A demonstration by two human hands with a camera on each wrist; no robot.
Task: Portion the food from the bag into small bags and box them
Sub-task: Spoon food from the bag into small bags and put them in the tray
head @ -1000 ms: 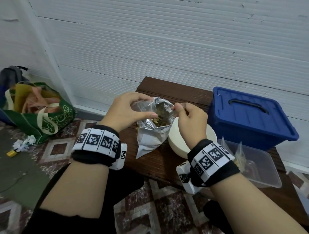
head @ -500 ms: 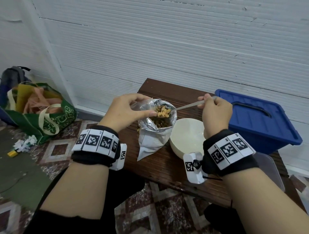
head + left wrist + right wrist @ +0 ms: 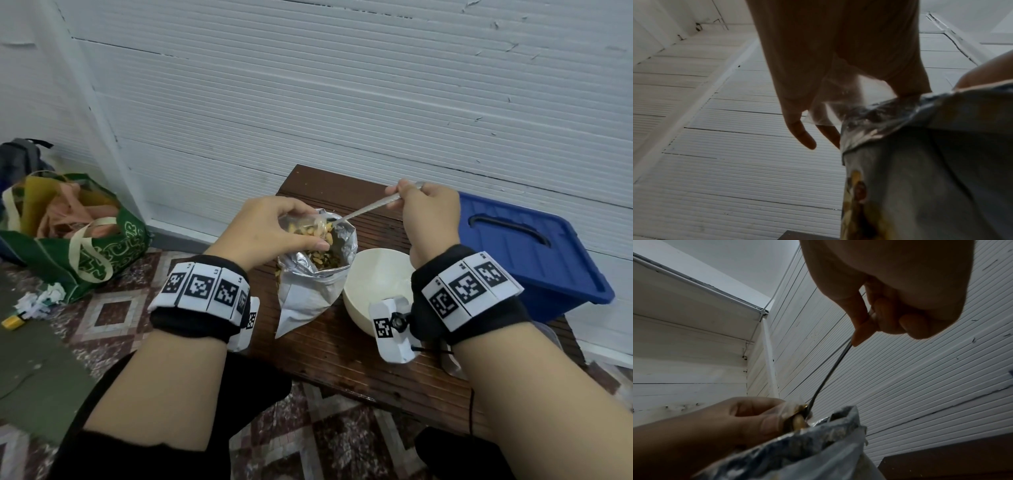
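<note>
A silver foil food bag point(image 3: 308, 291) stands open on the dark wooden table point(image 3: 342, 359), with nuts showing inside. My left hand point(image 3: 298, 240) pinches a small clear bag point(image 3: 310, 226) open just above the foil bag's mouth; the thumb lies against the foil rim point(image 3: 900, 104). My right hand point(image 3: 407, 198) grips the handle of a metal spoon point(image 3: 366, 209). The spoon slants down and its bowl, loaded with nuts, sits at the mouth of the small bag point(image 3: 797, 408). The small bag's lower part is hidden behind my left hand.
A white bowl point(image 3: 376, 274) stands right of the foil bag, under my right wrist. A blue lidded box point(image 3: 531, 250) fills the table's right end. A green shopping bag point(image 3: 78, 236) and paper scraps lie on the tiled floor to the left. A white wall is close behind.
My right hand lifted the spoon out of the foil bag with nuts on it and swung its bowl over to the small clear bag. My left hand raised that bag slightly.
</note>
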